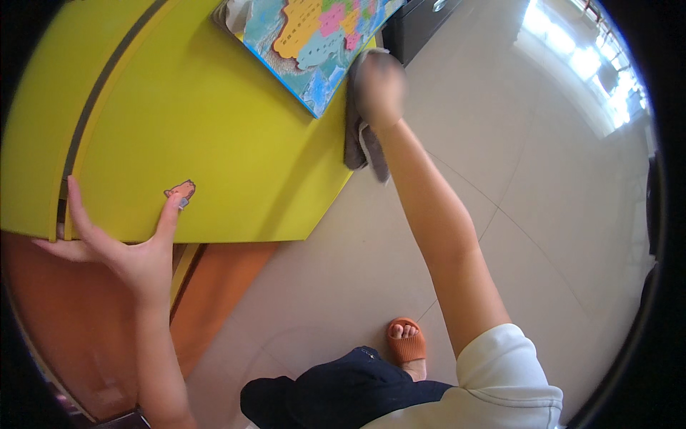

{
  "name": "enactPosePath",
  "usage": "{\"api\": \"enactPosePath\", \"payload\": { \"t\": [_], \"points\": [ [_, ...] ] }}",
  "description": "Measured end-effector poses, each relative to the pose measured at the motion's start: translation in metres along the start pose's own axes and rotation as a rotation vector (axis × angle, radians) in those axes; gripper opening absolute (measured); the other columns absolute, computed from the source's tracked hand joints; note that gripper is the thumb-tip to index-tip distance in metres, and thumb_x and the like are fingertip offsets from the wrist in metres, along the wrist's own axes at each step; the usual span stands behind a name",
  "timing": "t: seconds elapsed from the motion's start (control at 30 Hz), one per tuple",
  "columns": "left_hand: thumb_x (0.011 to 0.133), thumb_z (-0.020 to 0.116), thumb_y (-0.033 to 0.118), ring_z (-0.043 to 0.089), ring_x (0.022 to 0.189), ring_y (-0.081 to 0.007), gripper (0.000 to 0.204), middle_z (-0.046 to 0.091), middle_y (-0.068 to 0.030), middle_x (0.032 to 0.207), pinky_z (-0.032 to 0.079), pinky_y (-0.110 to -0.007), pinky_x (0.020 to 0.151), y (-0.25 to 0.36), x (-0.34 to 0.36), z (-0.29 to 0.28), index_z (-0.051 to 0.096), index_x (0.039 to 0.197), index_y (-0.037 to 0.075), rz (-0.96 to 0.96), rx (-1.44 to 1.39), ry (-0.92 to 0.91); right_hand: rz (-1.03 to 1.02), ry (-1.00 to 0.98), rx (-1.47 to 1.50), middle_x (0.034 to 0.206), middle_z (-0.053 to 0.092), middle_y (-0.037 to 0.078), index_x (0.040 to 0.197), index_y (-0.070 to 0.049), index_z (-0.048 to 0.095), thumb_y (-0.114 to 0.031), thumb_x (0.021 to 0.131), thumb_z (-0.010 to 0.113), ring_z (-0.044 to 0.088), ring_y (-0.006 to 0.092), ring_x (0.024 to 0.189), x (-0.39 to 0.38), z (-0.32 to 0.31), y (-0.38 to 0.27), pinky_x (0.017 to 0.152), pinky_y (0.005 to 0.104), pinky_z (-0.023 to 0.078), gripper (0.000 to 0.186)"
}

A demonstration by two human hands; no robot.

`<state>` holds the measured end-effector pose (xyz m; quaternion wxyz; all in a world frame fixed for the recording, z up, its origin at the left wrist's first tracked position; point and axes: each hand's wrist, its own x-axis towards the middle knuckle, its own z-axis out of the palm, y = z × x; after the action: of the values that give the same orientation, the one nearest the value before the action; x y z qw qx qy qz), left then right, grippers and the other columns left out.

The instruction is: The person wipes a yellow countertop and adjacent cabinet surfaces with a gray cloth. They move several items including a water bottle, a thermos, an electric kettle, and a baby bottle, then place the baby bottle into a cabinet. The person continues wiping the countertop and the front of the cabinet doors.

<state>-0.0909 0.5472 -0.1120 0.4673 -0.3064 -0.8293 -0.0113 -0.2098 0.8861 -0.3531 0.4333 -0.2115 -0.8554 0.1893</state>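
My left hand (136,261) spreads across the near edge of a yellow-green table (214,143). Its thumb tip touches a small, irregular orange-pink piece (183,190) lying on the top, and the other fingers reach to the edge by a dark groove. Stretched far forward, my right hand (381,89) is blurred and closed on a grey cloth (355,139), which hangs over the table's right corner. Just left of that cloth lies a map puzzle board (286,61) with coloured raised pieces on a blue base, cut off by the view's top.
Orange panels (221,286) stand below the table edge. A dark box-like thing (418,28) is beyond the cloth. The tiled floor (500,179) spreads to the right, with bright window glare at upper right. My foot in an orange slipper (407,343) is on the floor.
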Motion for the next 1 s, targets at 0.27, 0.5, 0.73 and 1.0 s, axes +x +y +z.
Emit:
{"api": "enactPosePath", "payload": {
  "t": [0.27, 0.5, 0.73, 1.0],
  "points": [
    [0.061, 0.087, 0.020, -0.005, 0.134, -0.0414, 0.101, 0.014, -0.0275, 0.144, -0.002, -0.057, 0.107, -0.017, -0.004, 0.005, 0.027, 0.141, 0.008, 0.094, 0.021, 0.055, 0.102, -0.130, 0.345, 0.087, 0.063, 0.011, 0.092, -0.008, 0.061, -0.015, 0.077, 0.060, 0.061, 0.0292, 0.080, -0.006, 0.003, -0.022, 0.066, 0.0388, 0.049, 0.017],
    [0.060, 0.087, 0.018, -0.001, 0.134, -0.0395, 0.100, 0.003, -0.0287, 0.144, 0.002, -0.053, 0.108, -0.018, -0.005, 0.006, 0.028, 0.140, 0.006, 0.100, 0.065, 0.014, 0.596, -0.266, 0.531, 0.117, 0.050, 0.019, 0.121, -0.005, 0.045, -0.044, 0.072, 0.072, 0.051, 0.0320, 0.107, -0.002, 0.101, 0.043, 0.090, 0.0424, 0.043, 0.068],
    [0.060, 0.087, 0.019, -0.003, 0.135, -0.0396, 0.100, 0.001, -0.0301, 0.144, 0.001, -0.053, 0.108, -0.007, -0.001, 0.005, 0.029, 0.140, 0.007, 0.039, 0.077, 0.007, 0.446, 0.178, 0.416, 0.088, 0.054, 0.014, 0.087, -0.003, 0.053, -0.019, 0.083, 0.054, 0.053, 0.0292, 0.081, -0.003, 0.029, -0.017, 0.070, 0.0424, 0.043, 0.017],
    [0.062, 0.086, 0.020, -0.001, 0.134, -0.0411, 0.097, 0.003, -0.0304, 0.143, 0.001, -0.054, 0.108, 0.000, 0.008, 0.013, 0.029, 0.140, 0.008, 0.144, -0.018, 0.054, 0.427, -0.140, 0.836, 0.128, 0.028, 0.025, 0.132, -0.004, 0.030, -0.013, 0.071, 0.064, 0.028, 0.0434, 0.122, -0.164, -0.071, -0.163, 0.103, 0.0493, 0.026, 0.070]
  ]
}}
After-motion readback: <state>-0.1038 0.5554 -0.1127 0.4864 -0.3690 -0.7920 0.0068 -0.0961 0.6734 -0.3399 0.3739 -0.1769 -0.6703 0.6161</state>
